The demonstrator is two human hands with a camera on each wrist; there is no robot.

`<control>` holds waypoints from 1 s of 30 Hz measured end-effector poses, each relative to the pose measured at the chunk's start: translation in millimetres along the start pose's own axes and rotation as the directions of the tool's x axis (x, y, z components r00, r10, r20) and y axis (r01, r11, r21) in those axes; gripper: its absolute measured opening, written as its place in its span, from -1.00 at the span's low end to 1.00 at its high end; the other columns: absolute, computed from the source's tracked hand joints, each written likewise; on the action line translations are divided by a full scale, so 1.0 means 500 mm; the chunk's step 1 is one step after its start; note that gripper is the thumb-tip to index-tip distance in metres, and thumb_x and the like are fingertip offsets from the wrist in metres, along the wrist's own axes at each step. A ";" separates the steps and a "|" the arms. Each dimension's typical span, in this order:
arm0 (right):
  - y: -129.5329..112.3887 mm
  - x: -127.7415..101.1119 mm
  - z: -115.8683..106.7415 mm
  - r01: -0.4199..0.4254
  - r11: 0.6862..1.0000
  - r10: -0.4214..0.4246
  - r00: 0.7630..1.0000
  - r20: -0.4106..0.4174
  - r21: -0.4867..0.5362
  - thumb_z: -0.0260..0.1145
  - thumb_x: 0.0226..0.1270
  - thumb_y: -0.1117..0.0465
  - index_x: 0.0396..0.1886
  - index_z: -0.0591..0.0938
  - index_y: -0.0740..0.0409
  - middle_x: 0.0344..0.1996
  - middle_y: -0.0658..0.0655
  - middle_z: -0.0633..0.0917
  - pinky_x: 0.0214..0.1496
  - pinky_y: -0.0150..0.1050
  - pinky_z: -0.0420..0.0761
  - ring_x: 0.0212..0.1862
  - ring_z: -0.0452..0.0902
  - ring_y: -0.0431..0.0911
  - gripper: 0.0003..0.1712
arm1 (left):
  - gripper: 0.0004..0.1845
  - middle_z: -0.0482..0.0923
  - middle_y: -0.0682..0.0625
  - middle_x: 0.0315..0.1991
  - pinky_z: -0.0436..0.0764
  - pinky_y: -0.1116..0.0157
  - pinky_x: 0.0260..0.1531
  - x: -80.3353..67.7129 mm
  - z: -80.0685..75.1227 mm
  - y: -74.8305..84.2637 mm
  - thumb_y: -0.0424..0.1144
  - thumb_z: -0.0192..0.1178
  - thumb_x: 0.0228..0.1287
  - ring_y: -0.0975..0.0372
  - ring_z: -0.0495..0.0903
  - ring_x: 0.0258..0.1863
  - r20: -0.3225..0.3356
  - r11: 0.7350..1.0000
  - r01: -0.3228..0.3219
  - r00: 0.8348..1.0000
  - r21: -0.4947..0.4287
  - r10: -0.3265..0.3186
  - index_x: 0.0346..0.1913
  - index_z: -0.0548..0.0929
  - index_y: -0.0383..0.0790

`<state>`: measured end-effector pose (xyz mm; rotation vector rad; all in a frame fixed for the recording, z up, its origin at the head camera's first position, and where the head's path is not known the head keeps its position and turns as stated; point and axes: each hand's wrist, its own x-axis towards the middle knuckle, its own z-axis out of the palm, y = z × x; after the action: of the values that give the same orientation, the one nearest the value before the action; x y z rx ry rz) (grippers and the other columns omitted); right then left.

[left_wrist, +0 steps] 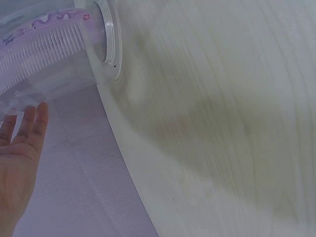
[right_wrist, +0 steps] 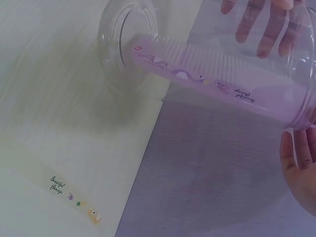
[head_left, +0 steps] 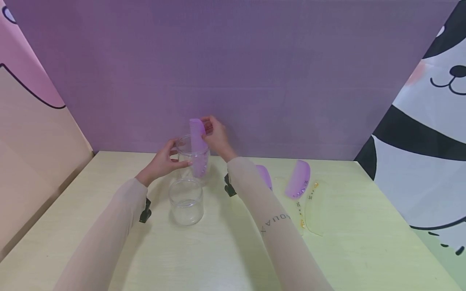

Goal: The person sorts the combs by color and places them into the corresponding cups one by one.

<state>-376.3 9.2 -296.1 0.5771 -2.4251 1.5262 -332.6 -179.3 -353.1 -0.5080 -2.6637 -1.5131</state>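
Observation:
A clear jar (head_left: 185,152) stands near the back of the table, and my left hand (head_left: 163,162) grips its side, thumb in front and fingers behind. Inside it is a purple comb (head_left: 198,133), upright, its top above the rim and its lower end near the jar's base. My right hand (head_left: 217,137) pinches the comb's upper part by its edge. Through the jar wall in the right wrist view, the comb (right_wrist: 207,74) shows printed lettering, with left-hand fingers behind the jar. In the left wrist view, the comb's teeth (left_wrist: 44,49) face the left hand (left_wrist: 19,158).
A second clear jar (head_left: 186,204) stands just in front. Right of the right arm lie a purple comb (head_left: 298,180) and pale see-through combs with yellow prints (head_left: 301,223). Another purple comb (head_left: 264,176) is partly hidden by the sleeve. A purple panel (head_left: 255,81) rises behind the table.

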 end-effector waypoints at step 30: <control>0.029 -0.039 -0.115 0.057 0.998 -0.056 0.997 0.050 -0.013 0.28 0.06 0.49 0.05 0.41 0.40 -0.11 0.36 0.54 0.04 -0.16 0.54 -0.06 0.50 0.13 -0.50 | 0.05 0.13 -0.16 0.34 0.47 0.02 0.12 -0.003 -0.007 0.003 0.02 0.41 -0.11 -0.10 0.24 0.28 0.006 1.000 0.006 1.000 0.015 -0.006 0.37 -0.01 -0.16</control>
<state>-366.5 70.4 -290.2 0.6830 -2.4320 1.4880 -331.4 -181.8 -350.3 -0.5051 -2.6815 -1.4943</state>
